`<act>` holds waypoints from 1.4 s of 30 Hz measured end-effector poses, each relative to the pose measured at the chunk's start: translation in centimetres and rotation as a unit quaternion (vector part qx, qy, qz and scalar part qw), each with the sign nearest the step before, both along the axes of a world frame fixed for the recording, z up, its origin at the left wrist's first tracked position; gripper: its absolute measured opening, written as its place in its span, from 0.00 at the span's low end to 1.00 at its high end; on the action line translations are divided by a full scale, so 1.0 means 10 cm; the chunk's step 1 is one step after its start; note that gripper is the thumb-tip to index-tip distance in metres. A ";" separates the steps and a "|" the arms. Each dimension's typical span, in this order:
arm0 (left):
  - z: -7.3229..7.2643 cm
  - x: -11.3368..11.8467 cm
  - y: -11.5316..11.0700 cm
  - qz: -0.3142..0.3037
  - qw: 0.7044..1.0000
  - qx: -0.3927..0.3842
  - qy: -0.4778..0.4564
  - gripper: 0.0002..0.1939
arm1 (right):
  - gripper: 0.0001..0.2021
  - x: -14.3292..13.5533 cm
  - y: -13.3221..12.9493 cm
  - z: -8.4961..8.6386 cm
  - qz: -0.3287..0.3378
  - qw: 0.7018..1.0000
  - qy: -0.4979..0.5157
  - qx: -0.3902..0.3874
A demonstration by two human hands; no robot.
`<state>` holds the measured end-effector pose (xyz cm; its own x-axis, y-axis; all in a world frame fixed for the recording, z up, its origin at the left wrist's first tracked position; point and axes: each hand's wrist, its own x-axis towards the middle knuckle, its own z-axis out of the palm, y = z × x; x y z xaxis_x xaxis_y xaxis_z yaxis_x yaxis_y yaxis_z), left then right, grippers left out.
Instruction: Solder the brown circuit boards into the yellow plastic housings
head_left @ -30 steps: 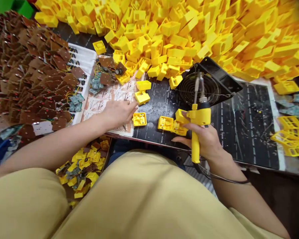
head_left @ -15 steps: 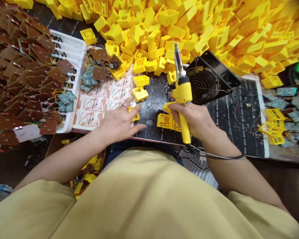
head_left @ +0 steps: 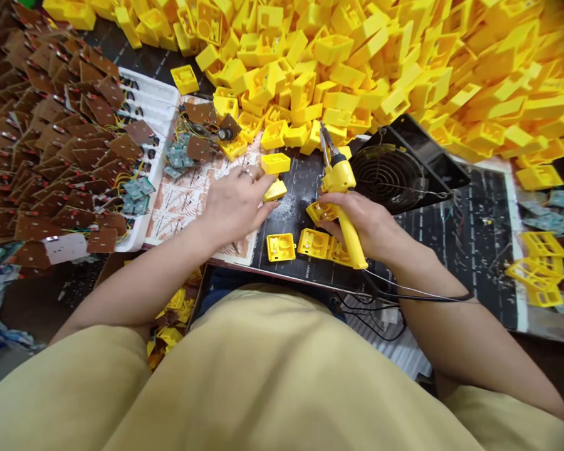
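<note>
My right hand [head_left: 357, 216] is wrapped around a yellow soldering gun [head_left: 339, 177], its metal tip pointing up and away from me. Below that hand's fingers is an open yellow plastic case [head_left: 320, 213]; whether they touch it I cannot tell. The thumb and index finger of my left hand [head_left: 235, 207] are at the left side of a small yellow case [head_left: 276, 190] with a perforated face. Nearer the table edge lie an open yellow case half [head_left: 281, 247] and another one [head_left: 313, 243], with a further case partly hidden by the gun's handle.
A large heap of yellow cases [head_left: 333, 50] fills the back. On the left, brown circuit boards [head_left: 66, 138] are piled by a white foam tray [head_left: 162, 100]. A black fan [head_left: 385, 160] stands right of the gun. Yellow frames [head_left: 538, 269] lie far right.
My left hand has left one case half near the table edge and moved back to the perforated case. The soldering gun's tip has lowered slightly. The camera view has shifted.
</note>
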<state>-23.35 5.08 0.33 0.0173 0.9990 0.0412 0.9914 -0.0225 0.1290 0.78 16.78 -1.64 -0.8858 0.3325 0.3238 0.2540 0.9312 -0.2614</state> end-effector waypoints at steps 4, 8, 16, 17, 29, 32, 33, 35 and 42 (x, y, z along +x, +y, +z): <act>-0.02 -0.08 0.27 -0.006 0.995 -0.066 -0.068 0.23 | 0.15 -0.01 0.01 -0.04 -0.001 1.000 -0.014 0.019; 0.01 -0.05 0.37 -0.024 0.959 -0.157 -0.235 0.20 | 0.17 -0.03 -0.04 -0.06 -0.039 0.998 -0.020 0.048; 0.03 -0.03 0.40 -0.007 0.988 -0.151 -0.039 0.26 | 0.16 0.00 -0.06 -0.04 -0.015 0.999 -0.012 0.027; 0.04 -0.03 0.39 -0.014 0.987 -0.155 -0.027 0.25 | 0.16 0.00 -0.07 -0.04 -0.015 1.000 -0.010 0.022; 0.04 0.08 0.54 0.005 0.998 -0.061 -0.009 0.20 | 0.14 0.08 -0.09 -0.02 -0.026 1.000 0.008 0.002; 0.00 -0.01 0.61 0.027 0.999 -0.021 0.016 0.21 | 0.13 0.06 -0.08 -0.03 -0.033 0.999 0.007 0.003; 0.01 -0.03 0.60 0.025 0.999 -0.032 0.024 0.21 | 0.13 0.05 -0.08 -0.04 -0.031 0.999 0.005 0.003; 0.03 -0.06 0.56 0.044 0.996 -0.059 0.049 0.22 | 0.13 0.04 -0.08 -0.06 -0.029 1.000 0.002 0.001; 0.06 -0.08 0.35 0.090 0.981 -0.154 0.071 0.25 | 0.13 0.08 -0.11 -0.08 -0.033 0.999 -0.011 -0.005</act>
<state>-24.19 8.54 0.92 -0.1775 0.9508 -0.2541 0.9841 0.1736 -0.0379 1.58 15.65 -2.48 -0.8684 0.3937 0.3014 0.3205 0.9095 -0.2646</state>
